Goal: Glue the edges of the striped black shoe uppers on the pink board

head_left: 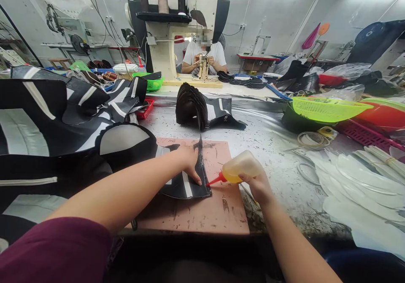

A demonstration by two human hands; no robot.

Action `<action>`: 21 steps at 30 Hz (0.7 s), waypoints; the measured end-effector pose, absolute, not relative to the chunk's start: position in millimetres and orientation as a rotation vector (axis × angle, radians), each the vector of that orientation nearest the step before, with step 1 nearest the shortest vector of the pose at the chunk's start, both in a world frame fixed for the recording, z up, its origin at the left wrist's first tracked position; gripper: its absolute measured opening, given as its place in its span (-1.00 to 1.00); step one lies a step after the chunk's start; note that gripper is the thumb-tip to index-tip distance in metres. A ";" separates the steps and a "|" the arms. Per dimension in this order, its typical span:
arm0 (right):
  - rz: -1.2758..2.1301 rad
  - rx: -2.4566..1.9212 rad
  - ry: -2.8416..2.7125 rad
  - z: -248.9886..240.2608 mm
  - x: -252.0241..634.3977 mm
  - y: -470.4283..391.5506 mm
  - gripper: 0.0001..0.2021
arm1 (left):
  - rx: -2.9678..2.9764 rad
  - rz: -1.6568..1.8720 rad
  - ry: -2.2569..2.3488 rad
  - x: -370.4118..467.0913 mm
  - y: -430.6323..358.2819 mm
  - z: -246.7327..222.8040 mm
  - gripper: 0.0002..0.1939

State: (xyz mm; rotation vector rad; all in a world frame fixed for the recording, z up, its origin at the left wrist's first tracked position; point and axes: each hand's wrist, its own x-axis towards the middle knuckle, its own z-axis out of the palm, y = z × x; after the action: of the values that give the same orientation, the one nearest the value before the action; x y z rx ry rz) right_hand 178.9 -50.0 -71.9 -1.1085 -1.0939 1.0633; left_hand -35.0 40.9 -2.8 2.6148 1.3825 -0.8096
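Note:
A black sheet piece with white strips [177, 187] lies on a pink board [228, 207]. My left hand [190, 163] rests on it near its right edge, with thumb and fingers spread. In my right hand [257, 184] is a clear squeeze bottle [242, 165] holding yellow liquid. The bottle is tilted, and its red nozzle [217, 179] points left, its tip at the piece's right edge. Some fingers of my right hand are hidden behind the bottle. A shiny line runs along that edge.
Black pieces with white strips [80, 118] are heaped at the left. A folded black stack [191, 106] stands beyond the board. White sheets [357, 181] and a lime basket [325, 108] lie right. A person [218, 57] sits behind a sewing machine [161, 42].

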 end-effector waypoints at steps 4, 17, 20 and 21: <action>1.086 -1.088 -1.115 -76.2 185.7 -52.1 -0.50 | 2.622 -0.864 1.375 -33.8 38.8 -1.0 0.34; -0.240 -1.161 -1.337 -16.3 162.5 -16.0 -0.39 | 2.652 -0.544 1.365 -68.0 63.7 46.1 -0.48; -0.570 -1.293 -1.580 -0.6 198.7 -28.3 -0.54 | 2.724 -0.560 1.407 -97.6 56.5 59.1 -0.59; -0.646 -1.394 -1.720 1.2 212.6 -32.0 -0.60 | 2.743 -0.610 1.415 -108.4 52.8 60.1 -0.58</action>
State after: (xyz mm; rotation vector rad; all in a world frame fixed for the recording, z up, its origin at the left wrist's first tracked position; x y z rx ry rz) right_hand 212.6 -32.0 1.2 -1.3941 -1.7198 -0.6461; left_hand -108.4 52.8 60.1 2.7435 1.4155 -0.6097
